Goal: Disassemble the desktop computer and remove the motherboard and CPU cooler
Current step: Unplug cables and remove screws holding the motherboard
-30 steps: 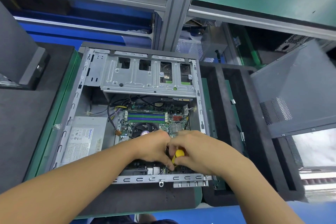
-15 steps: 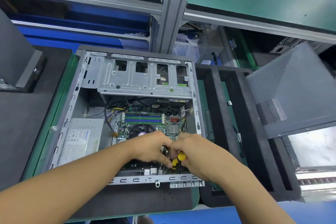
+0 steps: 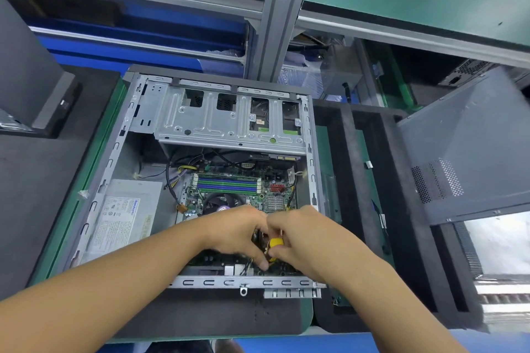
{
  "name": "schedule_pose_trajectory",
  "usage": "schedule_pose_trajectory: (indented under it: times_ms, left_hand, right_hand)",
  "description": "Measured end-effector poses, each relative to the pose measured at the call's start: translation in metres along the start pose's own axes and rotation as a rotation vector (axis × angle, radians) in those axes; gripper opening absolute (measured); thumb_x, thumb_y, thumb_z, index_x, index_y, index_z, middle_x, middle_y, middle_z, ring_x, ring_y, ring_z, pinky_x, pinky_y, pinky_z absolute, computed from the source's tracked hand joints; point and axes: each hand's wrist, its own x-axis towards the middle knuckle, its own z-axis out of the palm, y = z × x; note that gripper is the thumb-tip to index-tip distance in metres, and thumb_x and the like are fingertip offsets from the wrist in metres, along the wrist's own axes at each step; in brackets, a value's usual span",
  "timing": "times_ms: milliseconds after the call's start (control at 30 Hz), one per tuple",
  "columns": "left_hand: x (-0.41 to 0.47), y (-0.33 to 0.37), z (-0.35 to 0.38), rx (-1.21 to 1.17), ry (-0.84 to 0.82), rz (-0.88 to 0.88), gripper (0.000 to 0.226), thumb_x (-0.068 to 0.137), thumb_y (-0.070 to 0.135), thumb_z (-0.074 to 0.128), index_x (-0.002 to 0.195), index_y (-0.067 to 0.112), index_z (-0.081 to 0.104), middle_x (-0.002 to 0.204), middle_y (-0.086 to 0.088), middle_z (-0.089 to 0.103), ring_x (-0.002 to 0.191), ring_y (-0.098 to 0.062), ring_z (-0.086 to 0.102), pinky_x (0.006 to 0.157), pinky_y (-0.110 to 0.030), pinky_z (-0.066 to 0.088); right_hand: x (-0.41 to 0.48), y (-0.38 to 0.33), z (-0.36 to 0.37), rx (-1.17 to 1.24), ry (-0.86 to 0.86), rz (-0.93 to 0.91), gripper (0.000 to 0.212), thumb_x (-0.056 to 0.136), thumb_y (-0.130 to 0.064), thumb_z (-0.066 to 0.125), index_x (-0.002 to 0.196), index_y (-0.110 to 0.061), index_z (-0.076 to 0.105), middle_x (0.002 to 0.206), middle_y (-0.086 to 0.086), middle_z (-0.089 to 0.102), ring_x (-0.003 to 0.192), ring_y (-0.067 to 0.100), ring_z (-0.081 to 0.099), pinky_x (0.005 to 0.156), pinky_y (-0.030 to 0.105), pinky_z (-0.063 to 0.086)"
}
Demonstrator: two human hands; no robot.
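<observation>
At lower centre, a yellow-handled screwdriver is being gripped by the right hand above the green motherboard; the left hand's grip cannot be told.

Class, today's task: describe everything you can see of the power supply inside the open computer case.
The power supply is a box of pale grey metal lying flat in the near left corner of the open case, left of the motherboard. A white label with small print, unreadable here, covers much of its upper face. The left forearm crosses over its near right corner; contact cannot be told. Black and yellow cables lie beyond its far right corner.
</observation>
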Motion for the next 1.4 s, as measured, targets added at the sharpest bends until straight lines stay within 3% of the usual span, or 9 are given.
schedule_pose_trajectory:
  times_ms: [167, 333, 600, 733, 933, 1033, 1133, 1267, 1400]
  left_hand:
    - [0.0, 0.002, -0.002, 0.06, 0.008, -0.027, 0.016, 0.077, 0.029, 0.084, 0.085, 0.02, 0.074, 0.075, 0.003, 0.069, 0.068, -0.015, 0.057, 0.065, -0.025, 0.043]
    - [0.003, 0.003, 0.0, 0.164, 0.038, 0.043, 0.024, 0.077, 0.035, 0.083, 0.086, 0.018, 0.069, 0.071, 0.003, 0.066, 0.061, -0.009, 0.052, 0.057, -0.016, 0.034]
    - [0.003, -0.002, 0.0, 0.032, 0.006, 0.016, 0.042, 0.072, 0.027, 0.088, 0.069, 0.054, 0.056, 0.072, 0.034, 0.057, 0.069, 0.01, 0.054, 0.061, -0.005, 0.036]
    - [0.005, -0.004, 0.003, 0.021, -0.038, -0.008, 0.031, 0.077, 0.021, 0.084, 0.065, 0.036, 0.06, 0.062, 0.033, 0.058, 0.06, 0.01, 0.053, 0.056, -0.005, 0.034]
    - [0.006, -0.003, 0.006, 0.03, -0.016, 0.002, 0.031, 0.074, 0.024, 0.087, 0.072, 0.029, 0.056, 0.064, 0.022, 0.059, 0.059, 0.004, 0.052, 0.057, -0.011, 0.036]
    - [0.006, 0.0, 0.007, 0.041, -0.011, -0.001, 0.029, 0.071, 0.029, 0.089, 0.087, 0.021, 0.066, 0.077, 0.011, 0.066, 0.067, -0.003, 0.055, 0.062, -0.02, 0.044]
    - [0.003, 0.001, 0.003, -0.009, -0.035, -0.001, 0.031, 0.07, 0.024, 0.089, 0.075, 0.038, 0.063, 0.075, 0.03, 0.065, 0.067, 0.001, 0.062, 0.062, -0.011, 0.044]
    - [0.004, 0.0, 0.002, 0.014, -0.034, 0.003, 0.031, 0.075, 0.025, 0.086, 0.071, 0.046, 0.064, 0.069, 0.027, 0.063, 0.065, 0.001, 0.059, 0.064, -0.014, 0.045]
    - [0.005, -0.003, 0.005, 0.055, -0.022, -0.012, 0.024, 0.071, 0.03, 0.088, 0.072, 0.032, 0.064, 0.068, 0.019, 0.065, 0.062, 0.0, 0.057, 0.06, -0.018, 0.044]
  right_hand:
    - [0.0, 0.004, -0.001, -0.058, -0.061, -0.062, 0.021, 0.091, -0.011, 0.062, 0.101, -0.029, 0.062, 0.103, -0.004, 0.049, 0.095, 0.021, 0.055, 0.082, 0.037, 0.05]
    - [-0.002, 0.005, 0.001, 0.057, -0.012, 0.044, 0.022, 0.088, -0.045, 0.066, 0.097, -0.027, 0.056, 0.088, -0.008, 0.049, 0.073, 0.007, 0.047, 0.057, 0.024, 0.035]
    - [-0.001, -0.003, 0.008, -0.039, -0.021, 0.052, 0.016, 0.092, -0.019, 0.066, 0.104, -0.027, 0.059, 0.104, 0.002, 0.056, 0.087, 0.024, 0.056, 0.069, 0.033, 0.047]
    - [0.0, 0.001, 0.009, -0.114, -0.097, -0.01, 0.033, 0.089, -0.002, 0.065, 0.107, -0.028, 0.063, 0.106, -0.002, 0.045, 0.087, 0.019, 0.049, 0.073, 0.032, 0.047]
    - [-0.005, 0.0, 0.007, 0.09, 0.008, 0.081, 0.025, 0.088, -0.045, 0.067, 0.103, -0.028, 0.056, 0.092, -0.009, 0.05, 0.079, 0.012, 0.05, 0.06, 0.023, 0.038]
    - [-0.005, -0.005, 0.01, 0.058, 0.049, 0.15, 0.024, 0.091, -0.04, 0.064, 0.09, -0.024, 0.046, 0.089, -0.003, 0.05, 0.078, 0.021, 0.053, 0.054, 0.024, 0.035]
    - [-0.008, -0.008, 0.01, 0.059, 0.028, 0.118, 0.018, 0.09, -0.028, 0.067, 0.09, -0.027, 0.049, 0.086, -0.007, 0.05, 0.078, 0.02, 0.053, 0.054, 0.023, 0.036]
    - [-0.008, -0.005, 0.006, 0.01, -0.017, 0.085, 0.02, 0.091, -0.012, 0.065, 0.1, -0.029, 0.061, 0.107, -0.003, 0.049, 0.092, 0.021, 0.056, 0.074, 0.031, 0.046]
    - [-0.009, -0.006, 0.005, 0.068, -0.047, 0.083, 0.018, 0.088, -0.031, 0.069, 0.103, -0.036, 0.059, 0.097, -0.009, 0.043, 0.083, 0.011, 0.051, 0.068, 0.025, 0.042]
